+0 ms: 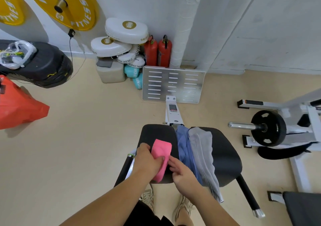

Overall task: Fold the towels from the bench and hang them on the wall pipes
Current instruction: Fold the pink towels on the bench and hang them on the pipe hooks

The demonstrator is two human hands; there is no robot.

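Both forearms reach forward, left hand (147, 159) curled in a grip, right hand (184, 173) with fingers extended.

The counter's right end (225, 149) lies bare and open from above. A blue towel (183, 144) and a grey towel (202, 147) drape across its middle, with a pink towel (161, 151) on the left. The floor (86, 138) to the left is open. On the right, a bar (243, 126) with its plate (268, 128) juts toward the counter. Ahead, a footplate (173, 84) and extinguishers (158, 51) stand before the wall pipe (185, 25).
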